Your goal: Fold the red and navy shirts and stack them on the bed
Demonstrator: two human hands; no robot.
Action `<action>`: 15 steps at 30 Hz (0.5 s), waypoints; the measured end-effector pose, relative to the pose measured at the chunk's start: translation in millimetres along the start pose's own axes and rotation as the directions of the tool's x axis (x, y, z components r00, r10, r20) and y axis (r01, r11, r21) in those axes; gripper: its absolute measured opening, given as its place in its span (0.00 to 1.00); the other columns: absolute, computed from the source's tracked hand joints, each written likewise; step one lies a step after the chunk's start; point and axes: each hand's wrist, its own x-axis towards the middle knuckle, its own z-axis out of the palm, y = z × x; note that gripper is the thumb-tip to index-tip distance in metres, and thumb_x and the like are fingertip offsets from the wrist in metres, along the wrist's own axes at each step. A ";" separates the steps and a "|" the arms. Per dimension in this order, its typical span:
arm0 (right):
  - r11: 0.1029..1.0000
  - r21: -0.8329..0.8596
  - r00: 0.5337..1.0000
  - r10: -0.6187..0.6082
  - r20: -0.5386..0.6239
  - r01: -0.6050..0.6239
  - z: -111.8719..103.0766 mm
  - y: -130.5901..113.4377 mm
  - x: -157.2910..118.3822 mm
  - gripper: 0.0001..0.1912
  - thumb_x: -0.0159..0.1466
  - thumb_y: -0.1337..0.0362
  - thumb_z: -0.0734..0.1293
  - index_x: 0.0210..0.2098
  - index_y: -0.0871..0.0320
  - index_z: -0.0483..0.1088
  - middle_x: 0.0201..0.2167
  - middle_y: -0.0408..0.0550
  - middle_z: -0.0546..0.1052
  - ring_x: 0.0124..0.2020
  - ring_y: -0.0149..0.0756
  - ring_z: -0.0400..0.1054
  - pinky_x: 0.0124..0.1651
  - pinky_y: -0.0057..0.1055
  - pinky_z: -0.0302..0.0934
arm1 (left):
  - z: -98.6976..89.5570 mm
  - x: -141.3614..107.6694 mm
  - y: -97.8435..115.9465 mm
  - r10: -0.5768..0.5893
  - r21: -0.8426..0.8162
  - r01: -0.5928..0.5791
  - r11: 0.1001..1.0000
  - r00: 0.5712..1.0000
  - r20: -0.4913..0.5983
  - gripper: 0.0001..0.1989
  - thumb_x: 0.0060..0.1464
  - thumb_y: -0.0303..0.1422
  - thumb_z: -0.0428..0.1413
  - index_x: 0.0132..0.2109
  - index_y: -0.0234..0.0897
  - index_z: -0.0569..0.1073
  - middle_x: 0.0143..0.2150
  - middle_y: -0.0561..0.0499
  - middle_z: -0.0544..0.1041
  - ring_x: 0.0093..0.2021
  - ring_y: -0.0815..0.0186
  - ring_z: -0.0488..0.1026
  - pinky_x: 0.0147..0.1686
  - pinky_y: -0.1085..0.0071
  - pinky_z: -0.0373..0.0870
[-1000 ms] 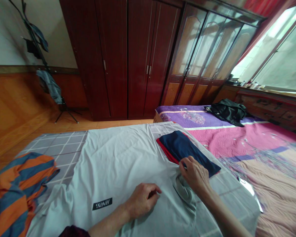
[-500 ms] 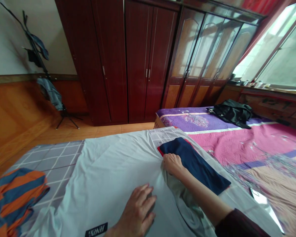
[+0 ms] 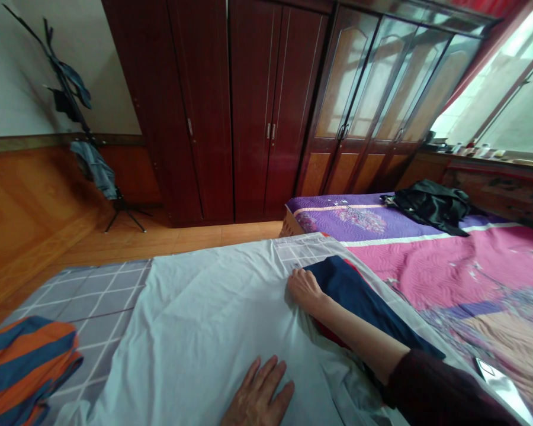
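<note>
A pale shirt (image 3: 195, 313) lies spread over the checked bed sheet, with soft wrinkles across it. My left hand (image 3: 264, 396) rests on it at the bottom of the view, palm down with fingers spread. Curled fingers of my right hand (image 3: 302, 289) grip the shirt near its right edge. Beside that hand is a folded dark blue cloth (image 3: 359, 296) with red at its edge, partly covered by my forearm. To the left lies an orange-and-blue striped garment (image 3: 31, 367).
A phone (image 3: 501, 381) lies at lower right. Behind it stretches a second bed with a pink and purple cover (image 3: 430, 260) and a black bag-like bundle (image 3: 430, 204). Dark red wardrobes (image 3: 253, 112) and a coat stand (image 3: 77, 112) stand beyond.
My right hand has drawn the shirt's edge slightly left, and its greenish underside is now mostly covered. My left hand sits lower, fingers more spread. The black label has left the view.
</note>
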 end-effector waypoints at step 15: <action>0.996 0.055 0.996 0.080 -0.049 -0.077 20.5 12.8 75.4 0.17 0.64 0.71 0.55 0.49 0.61 0.67 0.45 0.59 0.70 0.48 0.48 0.61 0.47 0.40 0.52 | 42.8 -11.0 4.4 -0.101 0.000 0.102 0.995 0.981 -0.164 0.09 0.62 0.36 0.51 0.48 0.45 0.72 0.44 0.54 0.80 0.44 0.66 0.77 0.51 0.69 0.70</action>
